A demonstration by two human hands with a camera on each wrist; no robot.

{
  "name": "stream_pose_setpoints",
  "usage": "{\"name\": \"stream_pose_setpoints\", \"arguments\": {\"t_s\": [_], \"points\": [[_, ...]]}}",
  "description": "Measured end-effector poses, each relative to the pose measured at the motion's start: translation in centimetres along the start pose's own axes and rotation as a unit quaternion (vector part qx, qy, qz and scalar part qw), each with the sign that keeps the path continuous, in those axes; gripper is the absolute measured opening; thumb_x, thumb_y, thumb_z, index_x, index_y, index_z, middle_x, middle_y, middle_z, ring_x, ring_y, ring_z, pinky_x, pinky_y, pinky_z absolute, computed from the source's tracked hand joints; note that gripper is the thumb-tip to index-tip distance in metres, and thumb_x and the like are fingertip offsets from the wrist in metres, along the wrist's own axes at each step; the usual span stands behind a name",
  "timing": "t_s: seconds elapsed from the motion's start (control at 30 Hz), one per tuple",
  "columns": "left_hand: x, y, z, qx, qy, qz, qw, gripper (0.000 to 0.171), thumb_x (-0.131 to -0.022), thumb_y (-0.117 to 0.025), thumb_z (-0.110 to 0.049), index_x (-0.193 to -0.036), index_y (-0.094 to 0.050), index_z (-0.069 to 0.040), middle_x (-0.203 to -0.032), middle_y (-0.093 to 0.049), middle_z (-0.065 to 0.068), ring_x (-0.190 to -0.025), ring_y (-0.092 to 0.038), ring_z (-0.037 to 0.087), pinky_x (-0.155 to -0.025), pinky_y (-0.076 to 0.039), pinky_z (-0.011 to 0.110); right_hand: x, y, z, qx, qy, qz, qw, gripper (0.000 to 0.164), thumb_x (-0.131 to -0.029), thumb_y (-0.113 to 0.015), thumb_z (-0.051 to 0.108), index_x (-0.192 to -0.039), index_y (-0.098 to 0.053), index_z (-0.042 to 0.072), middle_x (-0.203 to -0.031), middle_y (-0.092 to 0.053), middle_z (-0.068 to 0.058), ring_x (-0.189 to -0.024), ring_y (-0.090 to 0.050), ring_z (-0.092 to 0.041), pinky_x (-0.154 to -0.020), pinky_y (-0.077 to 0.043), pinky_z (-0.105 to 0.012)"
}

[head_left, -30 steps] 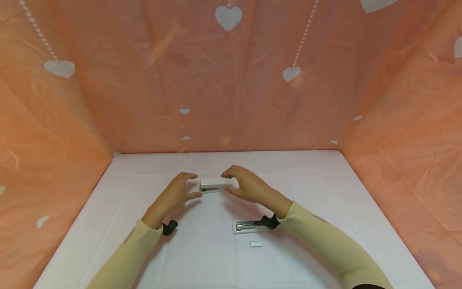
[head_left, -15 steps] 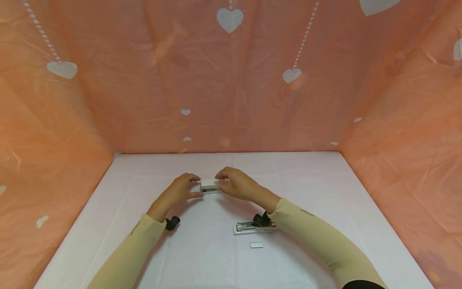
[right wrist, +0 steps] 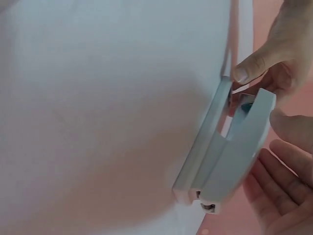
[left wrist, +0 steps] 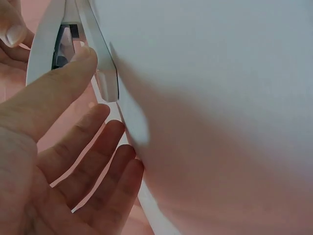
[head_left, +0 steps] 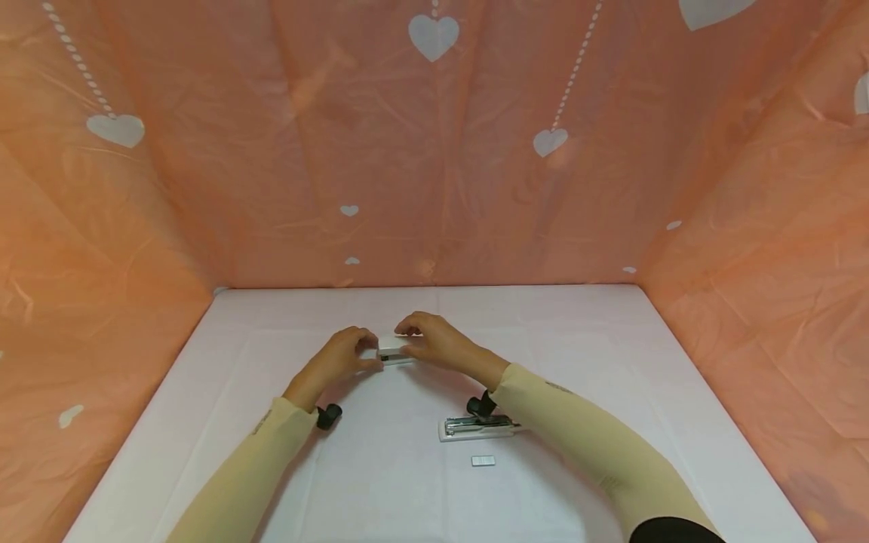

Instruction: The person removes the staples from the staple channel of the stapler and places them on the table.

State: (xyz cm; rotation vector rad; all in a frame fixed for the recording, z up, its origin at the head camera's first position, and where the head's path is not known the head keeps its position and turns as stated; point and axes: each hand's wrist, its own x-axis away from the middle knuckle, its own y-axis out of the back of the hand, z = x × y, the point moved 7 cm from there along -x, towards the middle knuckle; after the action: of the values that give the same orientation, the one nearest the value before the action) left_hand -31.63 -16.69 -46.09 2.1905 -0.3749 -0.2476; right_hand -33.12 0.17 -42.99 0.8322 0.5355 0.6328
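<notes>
A white stapler [head_left: 391,346] sits near the back of the table, between the two hands. My left hand [head_left: 337,357] is at the stapler's left end, fingers loosely bent; in the left wrist view its thumb [left wrist: 73,78] overlaps the gap between the stapler's base and cover. From the right, my right hand [head_left: 444,347] reaches over the other end. In the right wrist view the stapler [right wrist: 239,147] has its cover raised off the base at one end, and the right thumb [right wrist: 291,128] is by the cover's edge. The right fingers lie partly behind the cover; contact is unclear.
A second stapler [head_left: 468,430] lies nearer the front, its metal rail showing, partly under the right wrist's black camera [head_left: 481,406]. In front of it is a small strip of staples [head_left: 483,461]. Orange cloth [head_left: 434,188] with hearts walls the white table [head_left: 380,467] on three sides.
My right hand has moved left over the stapler, covering more of it. My left hand has shifted slightly right, and its thumb and fingers have drawn closer to the stapler's end.
</notes>
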Motion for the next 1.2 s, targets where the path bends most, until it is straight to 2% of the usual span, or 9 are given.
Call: {"name": "stream_pose_setpoints", "arguments": {"t_s": [0.17,0.33,0.4,0.57,0.7,0.87,1.1,1.2], "points": [[0.3,0.0,-0.1,-0.003,0.009,0.003,1.0,0.035,-0.091,-0.088,-0.017,-0.116,-0.073,0.003,-0.111,-0.068,0.015,-0.104,-0.061,0.033,-0.097,-0.049,0.053,-0.6,-0.7,-0.3,-0.005,-0.013,0.014,1.0,0.031,-0.097,-0.08,0.007,-0.125,-0.073,-0.002,-0.122,-0.073,-0.013,-0.115,-0.07,-0.027,-0.103,-0.055,-0.035],[0.5,0.3,-0.2,-0.012,0.012,-0.009,0.9998,0.029,-0.09,-0.088,-0.015,-0.11,-0.075,0.001,-0.109,-0.068,0.014,-0.1,-0.06,0.03,-0.093,-0.05,0.051,-1.1,-1.1,-0.2,-0.011,-0.006,0.029,0.999,0.032,-0.098,-0.08,0.008,-0.127,-0.071,-0.003,-0.125,-0.073,-0.014,-0.119,-0.069,-0.028,-0.105,-0.054,-0.038],[0.6,0.4,-0.3,-0.014,0.011,-0.015,0.9997,0.027,-0.09,-0.088,-0.015,-0.108,-0.075,0.0,-0.109,-0.068,0.014,-0.1,-0.06,0.03,-0.093,-0.05,0.05,-1.3,-1.4,-0.2,-0.02,-0.017,0.038,0.999,0.033,-0.098,-0.08,0.009,-0.128,-0.071,-0.002,-0.125,-0.074,-0.014,-0.119,-0.069,-0.028,-0.106,-0.053,-0.037],[0.6,0.2,-0.4,-0.016,0.008,-0.025,0.9995,0.027,-0.089,-0.089,-0.014,-0.107,-0.075,0.001,-0.107,-0.068,0.014,-0.099,-0.06,0.03,-0.092,-0.05,0.051,-1.6,-2.1,-1.0,-0.032,-0.053,0.051,0.997,0.031,-0.097,-0.081,0.009,-0.126,-0.073,0.001,-0.123,-0.075,-0.012,-0.112,-0.067,-0.024,-0.099,-0.052,-0.033],[0.5,0.1,-0.3,-0.013,0.009,-0.026,0.9995,0.028,-0.088,-0.09,-0.014,-0.107,-0.076,0.001,-0.108,-0.069,0.015,-0.099,-0.06,0.031,-0.092,-0.05,0.051,-1.8,-2.4,-1.5,-0.026,-0.057,0.05,0.997,0.029,-0.097,-0.081,0.01,-0.124,-0.075,0.002,-0.12,-0.074,-0.009,-0.107,-0.066,-0.019,-0.095,-0.053,-0.03],[0.6,0.1,-0.2,-0.016,0.008,-0.028,0.9995,0.028,-0.088,-0.09,-0.015,-0.106,-0.076,0.0,-0.108,-0.069,0.015,-0.1,-0.06,0.032,-0.092,-0.05,0.052,-1.6,-2.5,-1.6,-0.034,-0.057,0.053,0.996,0.029,-0.098,-0.081,0.012,-0.124,-0.074,0.002,-0.121,-0.073,-0.01,-0.109,-0.065,-0.02,-0.1,-0.052,-0.033],[0.7,0.1,-0.5,-0.016,0.005,-0.021,0.9996,0.03,-0.089,-0.09,-0.015,-0.109,-0.075,0.0,-0.11,-0.069,0.015,-0.103,-0.061,0.033,-0.097,-0.05,0.055,-1.3,-2.4,-1.7,-0.068,-0.085,0.065,0.992,0.036,-0.1,-0.078,0.014,-0.132,-0.069,0.001,-0.133,-0.069,-0.014,-0.123,-0.063,-0.027,-0.109,-0.049,-0.042],[0.7,0.1,-0.5,-0.02,0.005,-0.022,0.9995,0.03,-0.089,-0.09,-0.015,-0.11,-0.075,0.0,-0.111,-0.069,0.015,-0.104,-0.062,0.034,-0.099,-0.05,0.055,-1.3,-2.4,-1.8,-0.071,-0.082,0.064,0.992,0.034,-0.101,-0.078,0.014,-0.131,-0.07,0.002,-0.133,-0.069,-0.013,-0.124,-0.063,-0.027,-0.11,-0.048,-0.042]]}}
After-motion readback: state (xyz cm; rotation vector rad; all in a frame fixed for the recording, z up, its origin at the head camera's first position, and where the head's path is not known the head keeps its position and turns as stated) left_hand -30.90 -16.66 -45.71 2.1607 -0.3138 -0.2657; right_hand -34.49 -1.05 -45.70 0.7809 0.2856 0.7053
